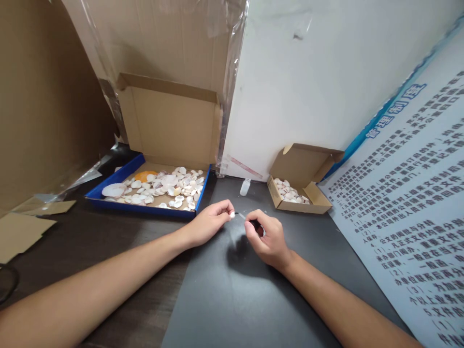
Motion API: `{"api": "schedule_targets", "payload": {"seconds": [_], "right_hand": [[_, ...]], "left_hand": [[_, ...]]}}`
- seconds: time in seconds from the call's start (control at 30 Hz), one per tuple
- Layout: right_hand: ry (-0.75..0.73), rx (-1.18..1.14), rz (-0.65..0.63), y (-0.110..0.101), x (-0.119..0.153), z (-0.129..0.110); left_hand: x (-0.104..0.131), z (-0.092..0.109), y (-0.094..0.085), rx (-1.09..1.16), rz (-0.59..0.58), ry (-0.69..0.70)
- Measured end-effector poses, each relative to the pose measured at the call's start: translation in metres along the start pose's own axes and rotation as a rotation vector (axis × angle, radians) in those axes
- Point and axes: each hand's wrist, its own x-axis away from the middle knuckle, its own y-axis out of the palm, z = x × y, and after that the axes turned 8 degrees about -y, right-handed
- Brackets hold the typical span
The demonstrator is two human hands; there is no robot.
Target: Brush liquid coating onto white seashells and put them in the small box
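Pinched in the fingertips of my left hand (213,221) is a small white seashell (232,215). My right hand (267,237) is closed around a small brush (239,215) with a clear stem. Its dark tip is at the shell, perhaps touching it. A dark, rounded handle shows partly inside my right palm; the rest is hidden. Just beyond the hands stands a small translucent bottle (245,187) with no cap visible on it. Both hands are raised over the dark grey mat (232,299).
Left of my hands, an open blue-edged cardboard box (141,209) holds many shells and one orange shell (145,176). A smaller open cardboard box (302,208) with shells stands at the right. Cardboard pieces (21,234) lie far left. A printed sheet (409,208) borders the right side.
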Motion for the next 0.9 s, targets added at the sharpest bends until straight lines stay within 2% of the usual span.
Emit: {"api": "schedule_targets", "payload": {"seconds": [0.1, 0.4, 0.6, 0.77, 0.9], "right_hand": [[0.038, 0.006, 0.016, 0.0009, -0.0008, 0.0009], [-0.031, -0.091, -0.031, -0.0013, 0.0019, 0.0011], [0.061, -0.038, -0.028, 0.0010, 0.0007, 0.0019], [-0.008, -0.108, -0.074, -0.0005, 0.0015, 0.0019], [0.083, -0.070, -0.059, -0.0006, 0.0015, 0.0027]], "left_hand": [[-0.0003, -0.0010, 0.0000, -0.007, -0.007, -0.003], [-0.0015, -0.0013, -0.0002, 0.020, -0.012, 0.009], [-0.0024, -0.0020, -0.0009, 0.056, -0.025, -0.022], [-0.0030, -0.0034, -0.0006, 0.077, -0.020, -0.034], [-0.0029, -0.0035, -0.0005, 0.074, -0.017, -0.034]]}}
